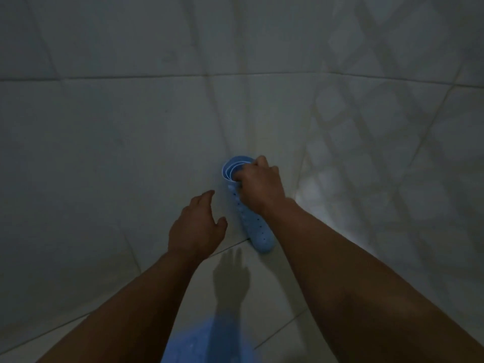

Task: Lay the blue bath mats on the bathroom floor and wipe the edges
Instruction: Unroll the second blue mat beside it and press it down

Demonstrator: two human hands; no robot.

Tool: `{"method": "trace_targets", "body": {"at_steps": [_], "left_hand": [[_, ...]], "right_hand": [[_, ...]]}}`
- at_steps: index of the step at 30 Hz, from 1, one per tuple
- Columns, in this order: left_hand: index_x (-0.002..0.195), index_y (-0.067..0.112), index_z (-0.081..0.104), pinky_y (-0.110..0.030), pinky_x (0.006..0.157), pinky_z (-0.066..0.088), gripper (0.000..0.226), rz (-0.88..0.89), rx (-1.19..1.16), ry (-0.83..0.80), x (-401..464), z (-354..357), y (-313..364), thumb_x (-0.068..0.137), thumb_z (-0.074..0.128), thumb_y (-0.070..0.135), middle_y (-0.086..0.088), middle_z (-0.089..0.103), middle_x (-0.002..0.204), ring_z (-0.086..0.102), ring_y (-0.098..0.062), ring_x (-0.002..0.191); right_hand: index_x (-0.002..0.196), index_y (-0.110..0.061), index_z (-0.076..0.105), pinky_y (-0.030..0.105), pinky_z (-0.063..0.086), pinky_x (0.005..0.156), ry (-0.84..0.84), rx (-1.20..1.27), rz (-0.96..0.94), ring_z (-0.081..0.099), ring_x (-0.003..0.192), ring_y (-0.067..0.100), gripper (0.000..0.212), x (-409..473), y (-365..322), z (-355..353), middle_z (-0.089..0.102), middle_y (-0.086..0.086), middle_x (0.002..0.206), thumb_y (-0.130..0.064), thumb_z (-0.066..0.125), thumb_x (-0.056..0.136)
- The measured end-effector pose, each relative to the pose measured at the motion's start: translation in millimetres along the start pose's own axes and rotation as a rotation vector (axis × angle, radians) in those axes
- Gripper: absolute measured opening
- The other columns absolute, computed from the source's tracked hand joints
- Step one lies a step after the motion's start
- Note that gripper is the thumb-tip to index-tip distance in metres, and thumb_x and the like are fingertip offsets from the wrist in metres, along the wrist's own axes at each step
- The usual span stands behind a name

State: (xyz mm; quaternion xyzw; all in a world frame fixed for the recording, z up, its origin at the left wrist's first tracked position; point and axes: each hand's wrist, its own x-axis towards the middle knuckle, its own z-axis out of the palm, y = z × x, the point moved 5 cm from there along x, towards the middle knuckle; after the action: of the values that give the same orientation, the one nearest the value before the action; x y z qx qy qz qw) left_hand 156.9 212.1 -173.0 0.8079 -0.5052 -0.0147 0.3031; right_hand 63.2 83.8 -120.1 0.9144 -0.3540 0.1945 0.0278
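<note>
A light blue bath mat rolled into a tube (258,233) stands tilted against the corner where two tiled walls meet, its lower end on the floor. Small holes dot its side. My right hand (258,186) grips the top rim of the roll, fingers curled into its open end. Just to the roll's left hovers my left hand (197,226), fingers spread, holding nothing and apart from the roll. A second blue mat (209,341) lies flat on the floor at the bottom of the view, partly hidden between my forearms.
The room is dim. Pale tiled walls (131,121) rise ahead and to the right, the right one carrying a diamond pattern (392,127). Light floor tiles (277,305) lie below, with my hand's shadow on them.
</note>
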Motion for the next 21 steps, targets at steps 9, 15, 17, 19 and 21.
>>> {"method": "trace_targets", "body": {"at_steps": [9,15,17,19,21], "left_hand": [[0.159,0.023,0.026,-0.045,0.119,0.032,0.090,0.063,-0.056,0.014,-53.8,-144.3,-46.4,0.086,0.076,0.041,-0.006,0.027,0.167,0.028,-0.026,0.152],[0.153,0.028,0.034,-0.048,0.094,0.052,0.093,-0.056,0.214,0.056,-139.9,-250.4,-128.0,0.077,0.079,0.055,-0.007,0.061,0.139,0.058,-0.033,0.122],[0.155,0.029,0.029,-0.048,0.093,0.052,0.102,-0.101,0.314,0.061,-170.5,-272.1,-157.5,0.074,0.078,0.065,-0.009,0.064,0.135,0.057,-0.034,0.122],[0.155,0.027,0.032,-0.047,0.093,0.049,0.100,-0.125,0.390,0.054,-198.4,-286.4,-177.7,0.074,0.076,0.068,-0.011,0.066,0.130,0.056,-0.033,0.122],[0.151,0.024,0.040,-0.045,0.092,0.047,0.093,-0.118,0.459,0.052,-223.6,-293.3,-192.5,0.076,0.074,0.067,-0.013,0.068,0.124,0.059,-0.034,0.118]], "right_hand": [[0.114,-0.029,0.070,0.036,0.026,0.081,-0.080,-0.025,-0.392,0.045,0.115,0.028,0.026,-45.7,-166.2,-77.3,0.066,-0.004,0.117,-0.040,0.061,0.092],[0.128,-0.030,0.065,0.044,0.035,0.094,-0.137,0.013,-0.575,0.045,0.118,0.029,0.038,-81.1,-304.3,-96.4,0.065,0.000,0.120,-0.045,0.062,0.093],[0.126,-0.030,0.065,0.043,0.034,0.091,-0.167,0.007,-0.623,0.046,0.116,0.028,0.037,-95.8,-342.2,-91.4,0.066,0.001,0.116,-0.046,0.061,0.093],[0.118,-0.031,0.068,0.041,0.031,0.087,-0.194,0.007,-0.666,0.047,0.110,0.026,0.031,-112.1,-374.2,-83.4,0.068,0.001,0.108,-0.047,0.062,0.092],[0.104,-0.034,0.067,0.040,0.030,0.085,-0.205,0.032,-0.679,0.050,0.105,0.025,0.022,-126.7,-398.2,-74.8,0.069,-0.001,0.100,-0.050,0.063,0.090]]}}
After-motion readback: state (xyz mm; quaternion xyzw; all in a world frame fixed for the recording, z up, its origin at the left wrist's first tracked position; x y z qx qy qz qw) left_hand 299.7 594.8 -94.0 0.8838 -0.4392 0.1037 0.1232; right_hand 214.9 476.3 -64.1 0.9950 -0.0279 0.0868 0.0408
